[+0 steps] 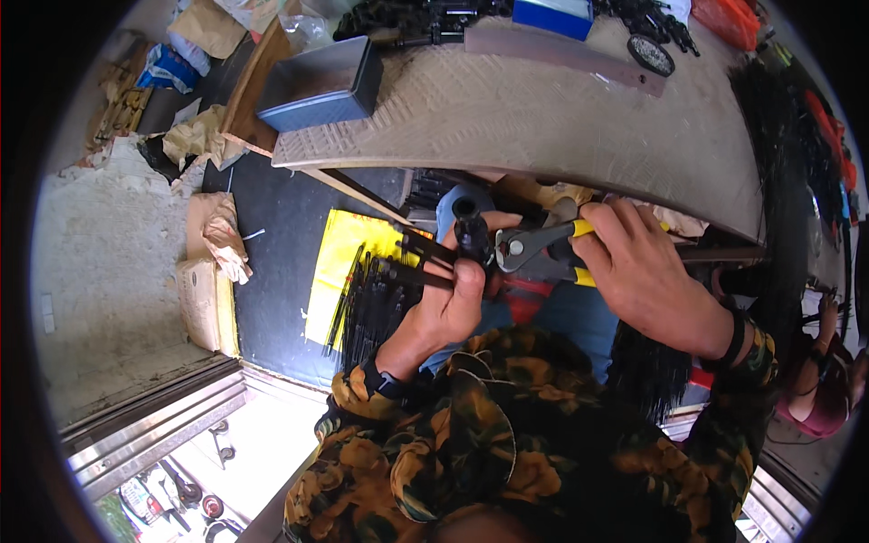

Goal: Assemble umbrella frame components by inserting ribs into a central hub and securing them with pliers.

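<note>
My left hand (pixel 444 312) is closed around a black tube (pixel 469 226) with a round hollow end pointing up. Slim black rods stick out from it to the left, rather like a folded umbrella frame. In my right hand (pixel 638 267) are end-cutting pliers (pixel 534 242) with yellow-trimmed handles, spread somewhat apart. Their metal head lies right beside the tube; whether the jaws bite on anything cannot be made out. Below and left of my left hand, a bundle of thin black rods (pixel 369 299) rests on a yellow sheet (pixel 328 262).
Ahead stands a worn table (pixel 507 113) carrying a grey-blue bin (pixel 321 95), a metal bar (pixel 561 59), a small round dish (pixel 651 55), a blue box (pixel 554 16) and black parts. More black rods (pixel 647 366) hang at my right. Another person (pixel 819 371) is at far right.
</note>
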`<state>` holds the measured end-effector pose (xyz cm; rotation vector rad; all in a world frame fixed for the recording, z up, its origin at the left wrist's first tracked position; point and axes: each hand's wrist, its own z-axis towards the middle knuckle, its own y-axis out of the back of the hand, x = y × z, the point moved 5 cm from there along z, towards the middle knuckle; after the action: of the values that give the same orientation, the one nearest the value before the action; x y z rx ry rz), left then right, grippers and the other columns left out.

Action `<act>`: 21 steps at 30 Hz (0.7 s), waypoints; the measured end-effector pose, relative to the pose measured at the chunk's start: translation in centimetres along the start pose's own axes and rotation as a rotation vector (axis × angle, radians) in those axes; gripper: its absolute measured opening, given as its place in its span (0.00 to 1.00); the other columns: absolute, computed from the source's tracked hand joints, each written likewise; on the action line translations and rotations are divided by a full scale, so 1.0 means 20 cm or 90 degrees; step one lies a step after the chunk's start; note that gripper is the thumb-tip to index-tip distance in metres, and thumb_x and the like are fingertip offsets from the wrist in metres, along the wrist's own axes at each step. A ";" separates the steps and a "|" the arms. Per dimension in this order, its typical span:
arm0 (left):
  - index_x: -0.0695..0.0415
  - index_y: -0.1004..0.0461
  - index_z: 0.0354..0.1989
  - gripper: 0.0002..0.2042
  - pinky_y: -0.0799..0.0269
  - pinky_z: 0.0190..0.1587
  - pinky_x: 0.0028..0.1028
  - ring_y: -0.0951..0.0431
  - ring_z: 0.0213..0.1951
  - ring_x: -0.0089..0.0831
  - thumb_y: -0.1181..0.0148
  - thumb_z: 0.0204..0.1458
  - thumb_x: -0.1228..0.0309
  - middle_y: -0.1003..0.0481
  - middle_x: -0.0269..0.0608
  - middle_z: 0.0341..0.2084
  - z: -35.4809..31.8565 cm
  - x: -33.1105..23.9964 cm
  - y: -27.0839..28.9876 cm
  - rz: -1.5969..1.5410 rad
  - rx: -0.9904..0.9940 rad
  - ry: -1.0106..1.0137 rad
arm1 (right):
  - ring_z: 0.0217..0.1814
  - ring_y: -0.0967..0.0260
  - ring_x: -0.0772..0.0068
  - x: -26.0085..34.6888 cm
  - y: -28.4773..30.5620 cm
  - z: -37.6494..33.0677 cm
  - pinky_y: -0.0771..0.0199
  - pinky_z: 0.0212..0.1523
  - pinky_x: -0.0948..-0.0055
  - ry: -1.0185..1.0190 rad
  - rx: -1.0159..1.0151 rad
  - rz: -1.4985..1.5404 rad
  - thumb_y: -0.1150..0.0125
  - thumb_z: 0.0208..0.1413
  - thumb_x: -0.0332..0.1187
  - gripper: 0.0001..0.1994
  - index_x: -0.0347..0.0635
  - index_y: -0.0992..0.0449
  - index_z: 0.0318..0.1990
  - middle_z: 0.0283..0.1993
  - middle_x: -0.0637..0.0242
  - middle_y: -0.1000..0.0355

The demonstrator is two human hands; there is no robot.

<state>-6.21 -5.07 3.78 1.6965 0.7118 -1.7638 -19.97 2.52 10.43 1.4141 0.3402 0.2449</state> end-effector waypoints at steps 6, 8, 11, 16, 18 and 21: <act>0.62 0.35 0.45 0.42 0.37 0.24 0.19 0.30 0.25 0.20 0.69 0.43 0.31 0.30 0.39 0.24 0.01 0.06 0.03 -0.132 0.104 -0.002 | 0.39 0.36 0.59 -0.04 0.05 0.01 0.33 0.37 0.65 0.031 0.016 0.206 0.44 0.42 0.24 0.13 0.35 0.35 0.38 0.40 0.58 0.39; 0.63 0.35 0.44 0.42 0.37 0.24 0.20 0.31 0.23 0.21 0.68 0.43 0.31 0.30 0.40 0.24 0.02 0.06 0.02 -0.155 0.196 -0.018 | 0.38 0.34 0.61 -0.11 0.01 0.00 0.33 0.37 0.66 -0.029 0.200 0.429 0.46 0.44 0.23 0.11 0.35 0.36 0.37 0.39 0.58 0.36; 0.63 0.34 0.35 0.39 0.39 0.24 0.20 0.33 0.22 0.22 0.66 0.44 0.32 0.32 0.38 0.21 0.01 0.03 0.00 -0.184 0.169 -0.029 | 0.35 0.30 0.66 -0.11 0.03 -0.03 0.32 0.35 0.69 -0.126 0.437 0.737 0.49 0.48 0.23 0.09 0.36 0.39 0.38 0.36 0.59 0.31; 0.64 0.36 0.36 0.35 0.39 0.29 0.22 0.36 0.25 0.21 0.65 0.49 0.36 0.34 0.35 0.23 0.03 0.03 -0.01 -0.158 0.323 -0.092 | 0.29 0.28 0.72 -0.13 0.05 -0.04 0.30 0.29 0.72 -0.179 0.510 0.795 0.50 0.51 0.25 0.09 0.36 0.41 0.38 0.34 0.61 0.29; 0.62 0.36 0.24 0.38 0.42 0.25 0.22 0.37 0.21 0.21 0.69 0.42 0.31 0.36 0.34 0.18 0.03 -0.01 -0.04 -0.126 0.244 -0.048 | 0.29 0.29 0.71 -0.13 0.08 -0.03 0.31 0.29 0.72 -0.067 0.470 0.697 0.50 0.52 0.25 0.08 0.36 0.41 0.38 0.33 0.60 0.29; 0.60 0.37 0.13 0.42 0.44 0.22 0.22 0.38 0.18 0.22 0.73 0.36 0.25 0.37 0.34 0.12 0.02 -0.01 -0.05 -0.084 0.147 0.002 | 0.29 0.29 0.70 -0.15 0.07 -0.02 0.31 0.28 0.73 -0.087 0.490 0.673 0.50 0.52 0.26 0.09 0.37 0.41 0.38 0.32 0.60 0.29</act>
<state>-7.24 -4.60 4.05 1.8393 0.6569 -2.0000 -22.80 1.99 12.01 2.2672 -0.5311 0.9388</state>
